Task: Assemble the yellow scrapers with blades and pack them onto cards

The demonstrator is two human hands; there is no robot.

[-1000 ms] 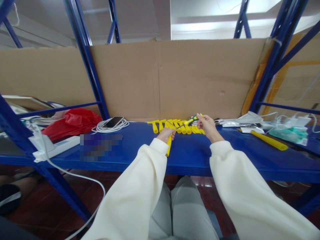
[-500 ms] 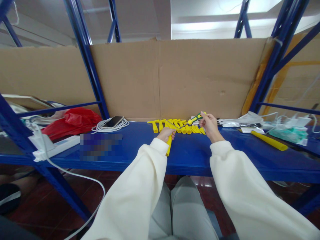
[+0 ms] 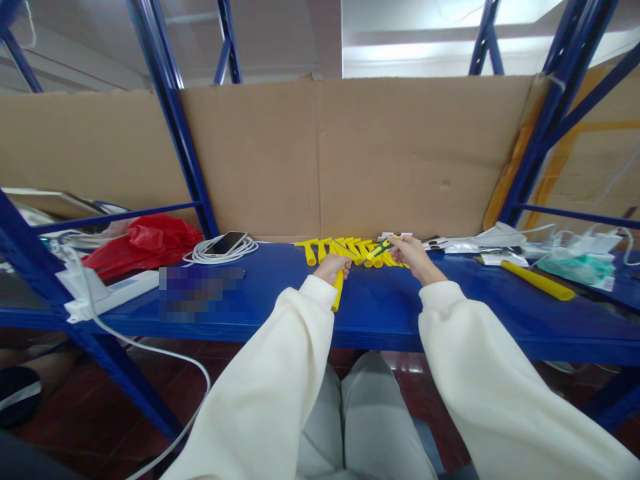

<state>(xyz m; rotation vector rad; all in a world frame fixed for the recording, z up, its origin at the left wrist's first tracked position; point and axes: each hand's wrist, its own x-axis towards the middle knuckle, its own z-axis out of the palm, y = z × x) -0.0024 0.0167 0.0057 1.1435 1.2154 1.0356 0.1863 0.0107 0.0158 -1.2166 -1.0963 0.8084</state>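
My left hand (image 3: 332, 268) is closed around a yellow tubular handle (image 3: 339, 293), whose lower end sticks out below my fingers. A thin strip or rod shows just above that hand; its kind is too small to make out. Between the fingers of my right hand (image 3: 411, 255) is a green-and-yellow screwdriver (image 3: 381, 249), slanting down to the left with its shaft toward my left hand. Just behind both hands lies a row of several yellow T-shaped pieces with tubular handles (image 3: 311, 255), partly covered by the screwdriver and my hands.
A phone (image 3: 227, 244) rests on a coiled white cable (image 3: 200, 255) to the left, near a red plastic bag (image 3: 163, 240) and a white power strip (image 3: 120, 293). At right lies a yellow tube (image 3: 540, 281). Cardboard (image 3: 380, 153) backs the blue shelf (image 3: 280, 313).
My right hand has moved slightly left and down with the screwdriver, bringing it closer to my left hand. My left hand and the yellow handle stay in place.
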